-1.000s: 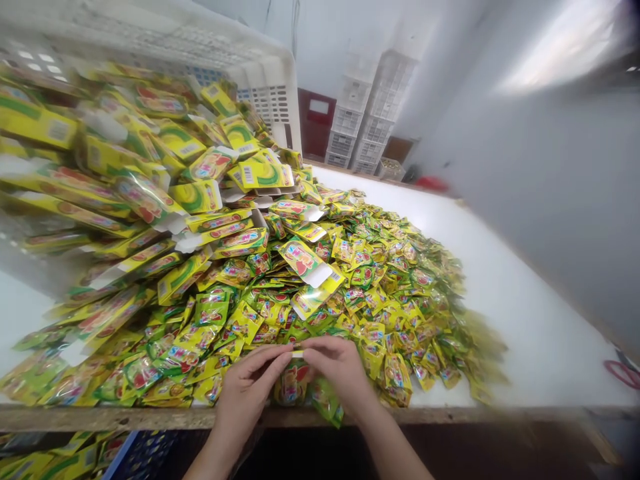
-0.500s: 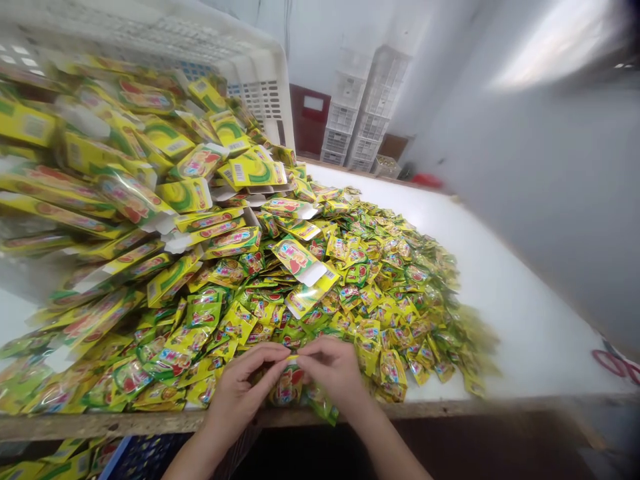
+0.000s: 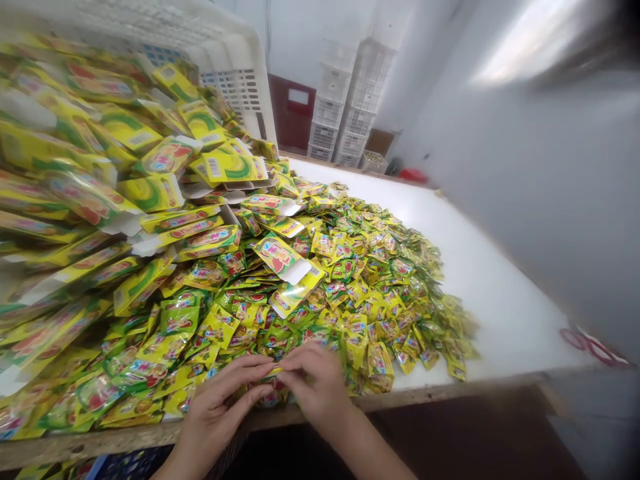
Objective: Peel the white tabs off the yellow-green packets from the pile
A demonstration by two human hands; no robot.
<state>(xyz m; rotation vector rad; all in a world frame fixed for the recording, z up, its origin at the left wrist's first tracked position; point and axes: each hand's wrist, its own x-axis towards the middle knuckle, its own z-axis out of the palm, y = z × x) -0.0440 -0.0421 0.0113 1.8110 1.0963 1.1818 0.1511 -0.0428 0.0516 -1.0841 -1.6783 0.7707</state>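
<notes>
My left hand (image 3: 225, 400) and my right hand (image 3: 317, 387) meet at the front edge of the table, fingertips almost touching. Between them is a small yellow pack (image 3: 275, 371), pinched by thumbs and fingers. Only its narrow top edge shows, so I cannot make out whether it is a box or a sachet. Around and behind my hands spreads a heap of yellow and green candy sachets (image 3: 350, 287). On the heap, a flat carton with an open white flap (image 3: 283, 257) lies over another yellow carton (image 3: 297, 293).
A white plastic crate (image 3: 260, 93) lies tipped at the left, small printed cartons (image 3: 150, 193) spilling from it. Red-handled scissors (image 3: 593, 347) rest on the white tabletop (image 3: 505, 300) at the right. Below the table edge is a blue bin (image 3: 130, 463). Stacked crates (image 3: 360, 100) stand at the back.
The view has turned slightly right, so the heap and crate sit further left. Both hands stay together at the yellow pack; the right fingers have shifted a little and blur.
</notes>
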